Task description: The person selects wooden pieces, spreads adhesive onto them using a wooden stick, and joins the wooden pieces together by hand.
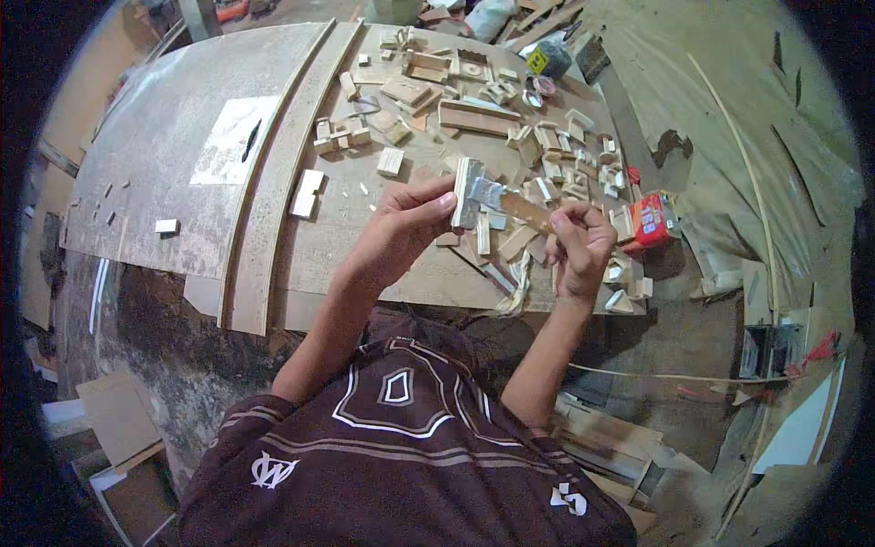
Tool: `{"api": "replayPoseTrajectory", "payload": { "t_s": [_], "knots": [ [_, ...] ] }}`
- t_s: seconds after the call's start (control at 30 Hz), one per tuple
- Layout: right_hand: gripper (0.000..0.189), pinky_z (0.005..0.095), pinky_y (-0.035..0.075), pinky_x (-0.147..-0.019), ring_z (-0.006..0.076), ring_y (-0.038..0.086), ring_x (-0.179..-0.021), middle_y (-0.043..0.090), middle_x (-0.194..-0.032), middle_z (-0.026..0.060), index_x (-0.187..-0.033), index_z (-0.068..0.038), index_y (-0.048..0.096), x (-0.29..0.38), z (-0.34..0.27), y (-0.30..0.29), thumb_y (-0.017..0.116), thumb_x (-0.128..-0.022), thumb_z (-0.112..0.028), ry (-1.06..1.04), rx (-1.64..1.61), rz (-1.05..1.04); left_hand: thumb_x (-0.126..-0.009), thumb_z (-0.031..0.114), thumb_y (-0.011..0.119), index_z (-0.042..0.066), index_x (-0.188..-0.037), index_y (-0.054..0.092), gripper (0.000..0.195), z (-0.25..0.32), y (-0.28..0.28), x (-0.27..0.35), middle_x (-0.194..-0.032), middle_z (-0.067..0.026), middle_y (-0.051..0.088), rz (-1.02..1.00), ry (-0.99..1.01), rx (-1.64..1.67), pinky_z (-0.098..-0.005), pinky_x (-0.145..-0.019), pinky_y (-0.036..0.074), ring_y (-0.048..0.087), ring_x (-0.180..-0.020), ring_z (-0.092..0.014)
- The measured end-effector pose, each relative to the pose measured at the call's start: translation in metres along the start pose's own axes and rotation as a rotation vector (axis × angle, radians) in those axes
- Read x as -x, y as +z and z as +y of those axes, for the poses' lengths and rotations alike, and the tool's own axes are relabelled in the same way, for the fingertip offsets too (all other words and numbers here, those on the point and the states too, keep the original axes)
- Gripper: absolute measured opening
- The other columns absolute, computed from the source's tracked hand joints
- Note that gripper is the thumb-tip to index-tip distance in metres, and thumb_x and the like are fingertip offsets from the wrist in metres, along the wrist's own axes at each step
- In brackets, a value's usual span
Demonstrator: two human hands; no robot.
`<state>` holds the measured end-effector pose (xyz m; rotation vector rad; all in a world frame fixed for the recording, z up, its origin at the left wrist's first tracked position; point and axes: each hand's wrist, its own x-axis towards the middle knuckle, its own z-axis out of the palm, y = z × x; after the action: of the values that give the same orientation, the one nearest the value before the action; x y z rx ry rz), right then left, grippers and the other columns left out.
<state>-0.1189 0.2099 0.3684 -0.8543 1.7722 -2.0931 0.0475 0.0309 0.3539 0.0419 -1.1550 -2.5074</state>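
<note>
Between the fingers and thumb of my left hand point(410, 222) is a small plywood piece point(467, 191), held up above the worktable point(410, 270). My right hand point(581, 243) pinches the end of a thin brown strip point(525, 208). The strip's other end is coated or wrapped in something whitish grey point(487, 193) and meets the face of the plywood piece. What that grey material is, I cannot tell. Beneath my hands lie small wood offcuts, among them an upright pale block point(483, 234) and a flat piece point(517, 242).
Several small wooden assemblies point(342, 133) and a wooden trough point(478, 117) cover the table's right half. Two long boards point(270, 205) cross it. A red can point(646, 222) stands at the right edge, near a yellow-labelled dark container point(549, 60). Wood scraps point(123, 417) lie below, left.
</note>
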Motion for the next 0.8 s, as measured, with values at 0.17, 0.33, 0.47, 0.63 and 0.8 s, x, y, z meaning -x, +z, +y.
{"api": "replayPoseTrajectory", "payload": {
  "t_s": [0.17,0.33,0.47,0.63,0.8],
  "knots": [
    [0.013,0.0212,0.031,-0.038,0.0068,0.043,-0.041,0.057,-0.065,0.0032,-0.087,0.001,0.061,0.001,-0.003,-0.002,0.069,-0.082,-0.008,0.018,-0.076,0.045,-0.094,0.015,0.058,-0.007,-0.132,0.051,0.045,-0.004,-0.003,-0.005,-0.105,-0.0097,0.067,0.045,-0.035,-0.005,-0.0286,-0.084,0.049,0.062,-0.091,-0.014],
    [0.014,0.0203,0.031,-0.039,0.0064,0.044,-0.042,0.061,-0.069,0.0051,-0.088,0.000,0.061,-0.014,0.005,0.001,0.070,-0.082,-0.010,0.049,-0.055,0.012,-0.095,0.014,0.057,-0.006,-0.132,0.053,0.042,-0.005,-0.006,-0.010,-0.108,-0.0084,0.066,0.017,-0.035,0.010,-0.0292,-0.083,0.049,0.061,-0.093,-0.014],
    [0.013,0.0194,0.031,-0.039,0.0052,0.045,-0.043,0.061,-0.067,0.0038,-0.085,-0.001,0.063,-0.025,-0.004,-0.014,0.070,-0.081,-0.010,0.045,-0.001,0.001,-0.094,0.015,0.058,-0.008,-0.129,0.054,0.042,-0.014,-0.010,-0.018,-0.105,-0.0097,0.067,0.053,-0.049,-0.009,-0.0299,-0.084,0.049,0.063,-0.091,-0.015],
    [0.013,0.0193,0.033,-0.040,0.0040,0.044,-0.043,0.063,-0.068,0.0035,-0.085,0.000,0.064,-0.046,0.007,-0.016,0.071,-0.081,-0.010,0.058,-0.012,-0.014,-0.094,0.016,0.058,-0.007,-0.130,0.054,0.043,-0.018,-0.008,-0.034,-0.106,-0.0090,0.067,0.052,-0.104,0.006,-0.0308,-0.083,0.050,0.063,-0.090,-0.014],
    [0.011,0.0213,0.032,-0.039,0.0036,0.042,-0.045,0.056,-0.066,-0.0022,-0.089,0.000,0.065,-0.066,0.044,-0.073,0.068,-0.083,-0.009,0.119,0.118,0.136,-0.094,0.017,0.060,-0.006,-0.133,0.051,0.046,-0.026,-0.042,-0.043,-0.111,-0.0093,0.066,0.228,-0.090,-0.129,-0.0309,-0.087,0.050,0.063,-0.097,-0.016]
  ]
}}
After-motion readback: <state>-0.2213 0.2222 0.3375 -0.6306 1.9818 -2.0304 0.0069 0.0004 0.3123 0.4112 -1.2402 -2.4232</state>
